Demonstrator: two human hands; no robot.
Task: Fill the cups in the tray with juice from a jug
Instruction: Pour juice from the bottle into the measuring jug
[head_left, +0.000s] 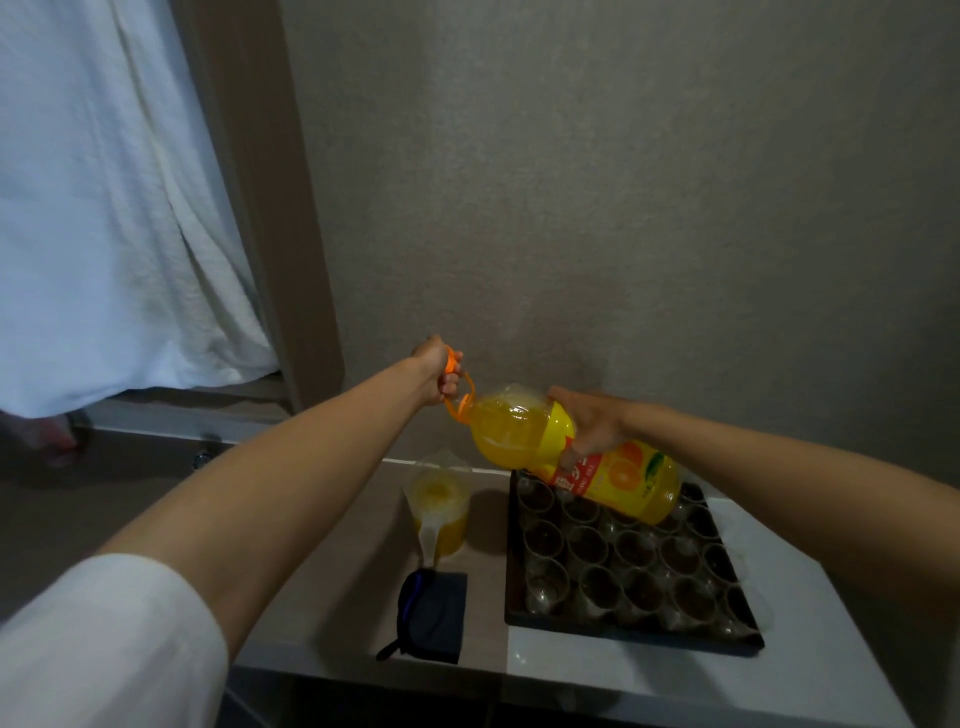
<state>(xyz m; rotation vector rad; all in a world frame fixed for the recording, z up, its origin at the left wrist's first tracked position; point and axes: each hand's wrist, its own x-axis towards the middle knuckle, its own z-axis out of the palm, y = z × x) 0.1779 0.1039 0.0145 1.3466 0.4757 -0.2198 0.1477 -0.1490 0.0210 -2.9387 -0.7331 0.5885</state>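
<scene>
Against a grey wall, a pale counter (810, 597) carries a dark tray (511, 582) of empty clear cups (587, 545). Left hand (434, 374) grips the orange carry handle (460, 387); right hand (592, 426) clasps the tilted juice bottle (566, 452) above the half-filled jug (440, 512). The bottle looks heavy and smooth-walled, best supported at handle and belly.

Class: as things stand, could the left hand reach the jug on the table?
Probably not yet: the left hand grips the juice bottle's orange handle. The jug stands unobstructed below, so once freed, likely yes.
</scene>
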